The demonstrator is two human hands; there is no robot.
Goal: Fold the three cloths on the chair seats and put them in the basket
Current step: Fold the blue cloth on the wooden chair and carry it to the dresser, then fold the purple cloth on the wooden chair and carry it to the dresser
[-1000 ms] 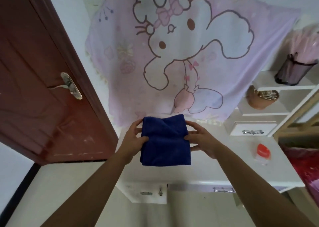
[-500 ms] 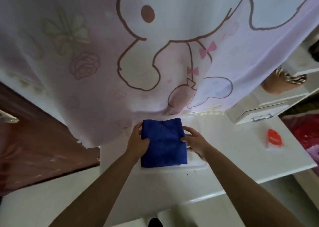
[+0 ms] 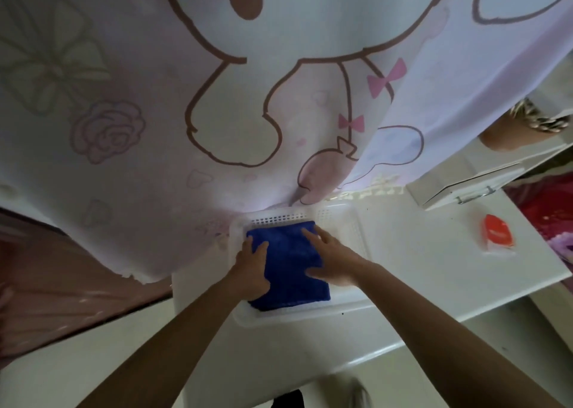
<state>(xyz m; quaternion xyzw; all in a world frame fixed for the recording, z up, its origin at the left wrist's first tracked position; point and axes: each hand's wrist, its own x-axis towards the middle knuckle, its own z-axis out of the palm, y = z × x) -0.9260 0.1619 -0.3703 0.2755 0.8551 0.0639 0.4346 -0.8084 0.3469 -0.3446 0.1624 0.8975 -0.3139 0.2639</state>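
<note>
Since half a second before, we saw the folded blue cloth go from being held by its sides above the desk to lying flat inside the white basket, and both hands had shifted from its edges onto its top. The left hand lay along the cloth's left edge with its fingers straight and pressing down, gripping nothing. The right hand rested on the cloth's right side, fingers spread and extended, palm down, also holding nothing. The cloth filled most of the basket floor, its far edge just beside the perforated far wall. The basket stood on a white desk, close to the hem of a pale pink curtain printed with a cartoon animal, which hung over the basket's far rim. To the right on the desk, well apart from the basket, lay a small orange-topped packet, and beyond it stood a small white drawer box. A brown door showed at the left.
</note>
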